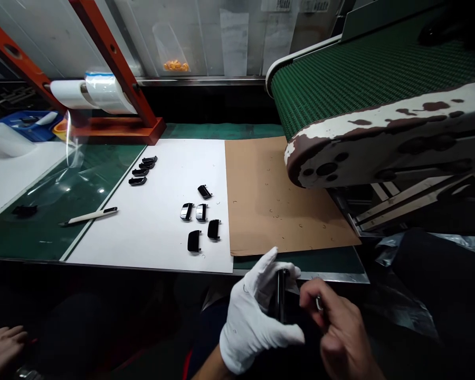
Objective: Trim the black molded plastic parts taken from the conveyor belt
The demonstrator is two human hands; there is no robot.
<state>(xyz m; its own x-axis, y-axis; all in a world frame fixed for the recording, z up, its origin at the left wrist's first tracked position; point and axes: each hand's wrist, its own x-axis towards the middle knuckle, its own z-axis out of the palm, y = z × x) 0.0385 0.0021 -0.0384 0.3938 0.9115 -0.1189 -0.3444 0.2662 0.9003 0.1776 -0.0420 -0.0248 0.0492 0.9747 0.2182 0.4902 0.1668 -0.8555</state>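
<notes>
**Head view of a work bench.** Lower centre of the frame: the gloved left hand (257,311) is curled around a slim black part (281,295). The part stands on edge between thumb and fingers, just below the near edge of the green bench mat (43,232). Immediately right of it, the bare right hand (340,330) has thumb and forefinger pinched on a small pale piece (319,304), too small to identify. Whether this piece touches the part cannot be told.

Centre: a white sheet (162,232) carries a loose cluster of 5 dark parts (201,212), with a row of 4 parts (141,172) toward its upper left. A brown card (277,211) adjoins the sheet on the right, reaching under the end of a green conveyor belt (360,74). A pen (89,216) lies across the sheet's left edge.

Lower left corner: another person's hand (2,343).
</notes>
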